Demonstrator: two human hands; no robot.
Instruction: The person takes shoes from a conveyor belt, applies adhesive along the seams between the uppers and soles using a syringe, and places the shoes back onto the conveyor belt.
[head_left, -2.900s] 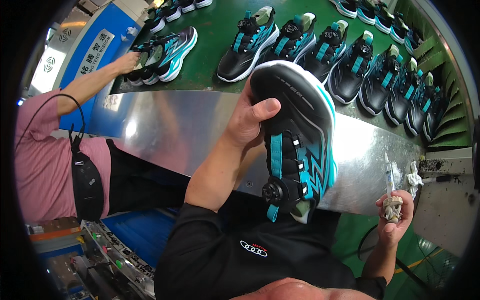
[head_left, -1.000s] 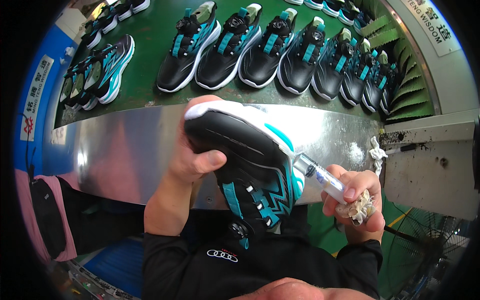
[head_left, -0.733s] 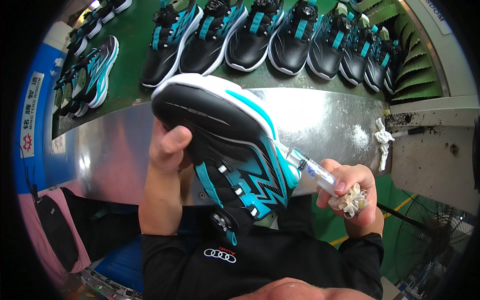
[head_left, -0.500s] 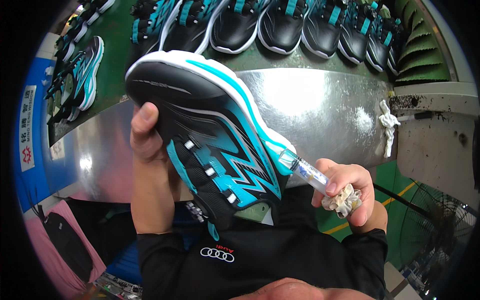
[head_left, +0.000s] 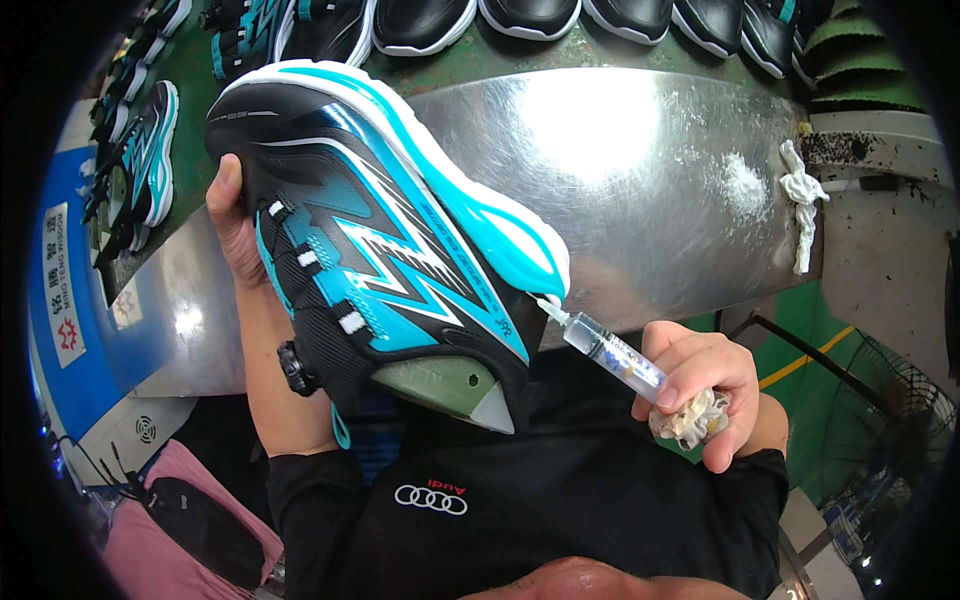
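Observation:
My left hand point(head_left: 240, 225) is closed round the forefoot of a black and teal sneaker point(head_left: 400, 285) with a white and teal sole, its thumb showing beside the toe. The shoe is held up on its side, toe to the upper left, and a green shoe last point(head_left: 440, 388) shows in its opening. In my right hand point(head_left: 712, 365) is a clear plastic syringe point(head_left: 612, 354), its tip at the heel where sole and upper meet. A crumpled whitish wad point(head_left: 692, 420) is also gripped in those fingers, against the syringe's rear end.
Several matching sneakers point(head_left: 530, 15) stand in a row along the far green surface, with more point(head_left: 150, 165) at the left. Beyond my hands lies a shiny metal worktop point(head_left: 640, 220), with white powder point(head_left: 745, 188) and a twisted white rag point(head_left: 802, 205) at its right. A fan point(head_left: 880, 430) stands at the lower right.
The sneaker has shifted left and turned, showing more of its side and the last. The syringe tip has come to the heel's sole edge. The view has shifted, lowering the worktop's right side less than the left.

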